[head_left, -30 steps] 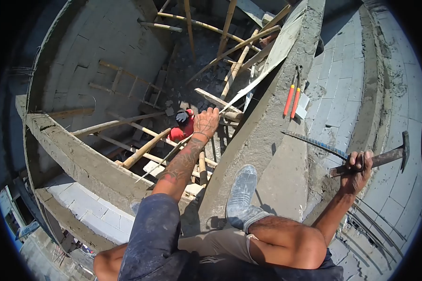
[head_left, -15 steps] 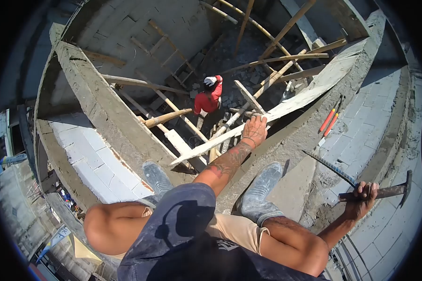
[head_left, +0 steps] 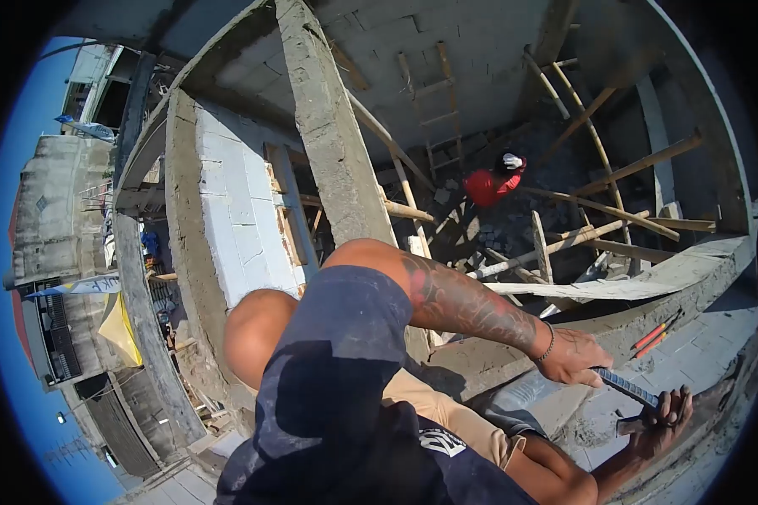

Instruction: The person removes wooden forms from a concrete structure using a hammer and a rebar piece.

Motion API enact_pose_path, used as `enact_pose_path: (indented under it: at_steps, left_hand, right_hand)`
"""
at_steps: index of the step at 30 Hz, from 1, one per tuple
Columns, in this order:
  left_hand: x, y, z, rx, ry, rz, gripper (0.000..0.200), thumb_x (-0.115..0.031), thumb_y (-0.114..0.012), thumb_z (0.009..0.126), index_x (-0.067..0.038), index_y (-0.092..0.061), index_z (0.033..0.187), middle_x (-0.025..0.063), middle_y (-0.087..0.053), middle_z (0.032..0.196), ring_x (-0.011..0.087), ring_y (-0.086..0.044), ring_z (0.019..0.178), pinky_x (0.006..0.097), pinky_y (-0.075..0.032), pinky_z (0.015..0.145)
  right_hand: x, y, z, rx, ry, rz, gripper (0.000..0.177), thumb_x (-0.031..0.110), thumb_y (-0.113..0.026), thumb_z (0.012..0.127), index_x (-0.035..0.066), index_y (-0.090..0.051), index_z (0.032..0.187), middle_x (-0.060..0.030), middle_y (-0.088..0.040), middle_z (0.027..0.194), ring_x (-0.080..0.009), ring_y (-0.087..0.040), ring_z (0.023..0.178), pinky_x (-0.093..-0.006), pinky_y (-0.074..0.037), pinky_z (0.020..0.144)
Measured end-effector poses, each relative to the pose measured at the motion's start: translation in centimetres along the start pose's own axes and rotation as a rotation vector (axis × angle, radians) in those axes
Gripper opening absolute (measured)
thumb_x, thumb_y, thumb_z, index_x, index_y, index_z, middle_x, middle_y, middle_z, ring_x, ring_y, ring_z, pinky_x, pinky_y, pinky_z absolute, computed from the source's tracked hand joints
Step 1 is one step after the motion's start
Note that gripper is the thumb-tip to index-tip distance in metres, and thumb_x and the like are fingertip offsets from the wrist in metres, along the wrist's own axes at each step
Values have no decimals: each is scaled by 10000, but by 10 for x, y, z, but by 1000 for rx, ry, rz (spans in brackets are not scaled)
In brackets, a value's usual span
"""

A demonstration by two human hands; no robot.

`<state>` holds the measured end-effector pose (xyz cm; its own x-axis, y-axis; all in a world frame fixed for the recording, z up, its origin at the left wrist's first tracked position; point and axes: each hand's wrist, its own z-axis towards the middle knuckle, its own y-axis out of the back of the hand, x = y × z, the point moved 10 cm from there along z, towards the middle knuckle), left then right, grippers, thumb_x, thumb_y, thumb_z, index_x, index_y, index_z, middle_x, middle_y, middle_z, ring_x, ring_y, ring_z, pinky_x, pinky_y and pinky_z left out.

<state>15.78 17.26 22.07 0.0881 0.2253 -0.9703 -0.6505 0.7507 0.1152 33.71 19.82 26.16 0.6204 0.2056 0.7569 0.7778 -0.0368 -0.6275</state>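
Gripping the near end of the ribbed rod (head_left: pixel 627 387), the left hand (head_left: pixel 568 358) has its fingers and thumb pressed together around it, knuckles up. Rod lies to the lower right, running from this hand toward 4 o'clock and into the right hand (head_left: pixel 670 417). Right fingers are curled closed about a thick handle (head_left: pixel 709 401), with the rod's far end at the same fist; exact finger contact there cannot be resolved. Step in hand, as judged: rod held at both ends, between the hands. Next move, as judged, calls for a firm left hold and for the right fingers to manage rod and handle together. Rod appearance: slim, blue-grey, closely ridged, gently slanted; both tips hidden. Handle: dark, blunt at its left end; opposite end too dim to identify. Surroundings, from the left hand: red-handled pliers (head_left: pixel 650 337) on the wall top at about 2 to 3 o'clock; pale plank (head_left: pixel 581 290) at 12; dusty boot (head_left: pixel 518 400) near 8. A person in red (head_left: pixel 488 187) stands far below, at 2 o'clock from view centre.
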Motion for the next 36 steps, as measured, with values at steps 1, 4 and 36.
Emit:
enact_pose_path:
  at_steps: [1, 4, 36]
  left_hand:
    - [-7, 26, -15, 22, 147, 108, 360, -350, -477, 872, -2, -513, 959, 225, -564, 750, 392, -566, 790, 429, -441, 681]
    - [-18, 106, -79, -89, 361, 311, 289, -284, -464, 887, -6, -523, 942, 213, -551, 689, 389, -565, 745, 436, -432, 668]
    - [123, 309, -536, -1521, 1559, 1016, 360, -254, -554, 833, 21, -497, 1060, 195, -513, 1021, 341, -515, 959, 442, -420, 796]
  right_hand:
    - [-9, 9, 10, -256, 4, -215, 287, 204, -471, 907, 26, -473, 1131, 17, -433, 708, -98, -460, 645, -168, -386, 512]
    - [-29, 3, 16, -499, 26, -546, 304, 288, -499, 890, 54, -512, 1084, -31, -578, 928, -90, -526, 744, -160, -383, 528]
    - [-70, 134, -360, -1192, -825, -1487, 286, 298, -618, 750, 17, -562, 752, -109, -522, 575, -204, -519, 494, -352, -395, 485]
